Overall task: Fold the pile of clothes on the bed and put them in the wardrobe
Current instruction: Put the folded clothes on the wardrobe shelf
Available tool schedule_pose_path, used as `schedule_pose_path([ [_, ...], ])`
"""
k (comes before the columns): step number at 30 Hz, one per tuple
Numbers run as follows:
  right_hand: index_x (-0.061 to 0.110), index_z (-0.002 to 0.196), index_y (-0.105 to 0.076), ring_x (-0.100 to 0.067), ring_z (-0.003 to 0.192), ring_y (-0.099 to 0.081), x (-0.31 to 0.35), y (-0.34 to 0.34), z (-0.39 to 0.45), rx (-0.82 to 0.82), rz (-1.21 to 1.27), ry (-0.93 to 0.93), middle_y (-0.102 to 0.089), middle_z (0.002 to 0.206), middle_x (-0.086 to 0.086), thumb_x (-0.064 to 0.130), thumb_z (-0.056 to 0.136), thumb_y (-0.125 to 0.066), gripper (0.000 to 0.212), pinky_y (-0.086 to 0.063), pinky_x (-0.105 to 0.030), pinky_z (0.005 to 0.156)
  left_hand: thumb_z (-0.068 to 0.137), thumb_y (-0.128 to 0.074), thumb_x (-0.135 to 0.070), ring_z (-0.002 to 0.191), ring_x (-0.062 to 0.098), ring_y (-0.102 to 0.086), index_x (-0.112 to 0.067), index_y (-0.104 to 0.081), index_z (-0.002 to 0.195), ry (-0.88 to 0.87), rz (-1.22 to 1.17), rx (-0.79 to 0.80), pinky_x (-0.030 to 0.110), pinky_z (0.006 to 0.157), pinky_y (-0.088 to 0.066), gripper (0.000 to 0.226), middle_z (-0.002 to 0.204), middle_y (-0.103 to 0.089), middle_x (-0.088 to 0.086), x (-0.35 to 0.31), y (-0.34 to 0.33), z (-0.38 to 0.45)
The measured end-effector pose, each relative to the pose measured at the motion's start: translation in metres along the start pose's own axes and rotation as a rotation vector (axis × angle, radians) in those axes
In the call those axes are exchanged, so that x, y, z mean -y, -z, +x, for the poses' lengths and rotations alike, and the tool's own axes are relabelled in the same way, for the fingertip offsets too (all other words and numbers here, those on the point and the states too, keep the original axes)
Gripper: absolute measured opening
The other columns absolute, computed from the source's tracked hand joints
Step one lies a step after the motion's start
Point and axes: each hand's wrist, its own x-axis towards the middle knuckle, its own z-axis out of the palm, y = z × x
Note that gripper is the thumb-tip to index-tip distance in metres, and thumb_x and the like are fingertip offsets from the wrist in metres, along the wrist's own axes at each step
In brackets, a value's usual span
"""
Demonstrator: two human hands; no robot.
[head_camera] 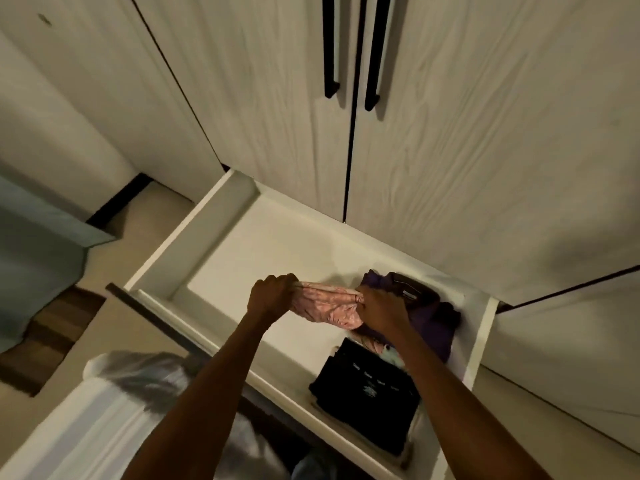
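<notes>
Pink cloth [327, 304]: long axis left–right, stretched between both hands
Left hand [272, 295]: fingers clamped on its left end
Right hand [381, 308]: fingers clamped on its right end — above drawer [221, 251]

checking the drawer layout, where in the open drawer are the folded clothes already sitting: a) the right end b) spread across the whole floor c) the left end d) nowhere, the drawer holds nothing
a: the purple garment and the black folded garment lie at the right end of the drawer, whose left part is bare.
</notes>
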Motion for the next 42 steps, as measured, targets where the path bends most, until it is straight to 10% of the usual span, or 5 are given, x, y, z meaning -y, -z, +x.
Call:
schedule_pose_path([
  [15,0.018,0.122,-0.064,-0.027,0.082,-0.072,0.024,-0.027,0.106,-0.412,0.148,-0.212,-0.073,0.106,-0.005,-0.001,0.082,-0.067,0.045,-0.057,-0.038,0.057,0.089,-0.040,0.008,0.119,0.037,-0.050,-0.005,-0.048,0.122,-0.165,-0.393,-0.157,0.047,0.081,-0.055,0.036,0.127,-0.052,0.016,0.031,-0.033,0.139],
  [19,0.020,0.128,-0.064,-0.030,0.082,-0.072,0.014,-0.083,0.109,-0.256,0.079,-0.171,-0.067,0.119,-0.009,0.001,0.076,-0.075,0.057,-0.056,-0.037,0.048,0.086,-0.053,-0.003,0.145,0.049,-0.018,0.001,-0.036,0.144,-0.334,-0.257,0.055,0.053,0.115,-0.029,0.061,0.156,-0.027,0.028,0.072,-0.106,0.144],
  [24,0.018,0.144,-0.047,-0.037,0.131,-0.049,0.013,-0.175,0.104,0.168,-0.069,-0.107,-0.045,0.150,-0.010,0.031,0.100,-0.050,0.046,-0.049,-0.052,0.097,0.101,-0.051,-0.027,0.153,0.031,0.006,-0.012,0.005,0.158,-0.251,0.078,0.505,0.046,0.122,-0.003,0.081,0.164,0.014,0.010,0.085,-0.161,0.115],
  [34,0.016,0.158,-0.020,-0.033,0.151,-0.019,0.023,-0.163,0.077,0.123,0.142,-0.075,-0.022,0.164,-0.007,0.047,0.101,-0.024,0.066,-0.023,-0.048,0.119,0.103,-0.045,-0.031,0.152,0.028,-0.016,-0.014,-0.014,0.158,-0.120,-0.173,0.313,0.042,0.121,-0.013,0.065,0.165,-0.016,0.010,0.045,-0.144,0.070],
  [42,0.012,0.146,-0.049,-0.036,0.133,-0.050,0.016,-0.132,0.024,0.041,0.255,-0.016,-0.053,0.145,-0.011,0.050,0.096,-0.031,0.065,-0.044,-0.049,0.105,0.101,-0.050,-0.027,0.139,0.031,-0.041,-0.008,-0.037,0.149,-0.004,-0.331,0.146,0.045,0.114,-0.030,0.053,0.150,-0.044,0.012,-0.002,-0.115,0.009],
])
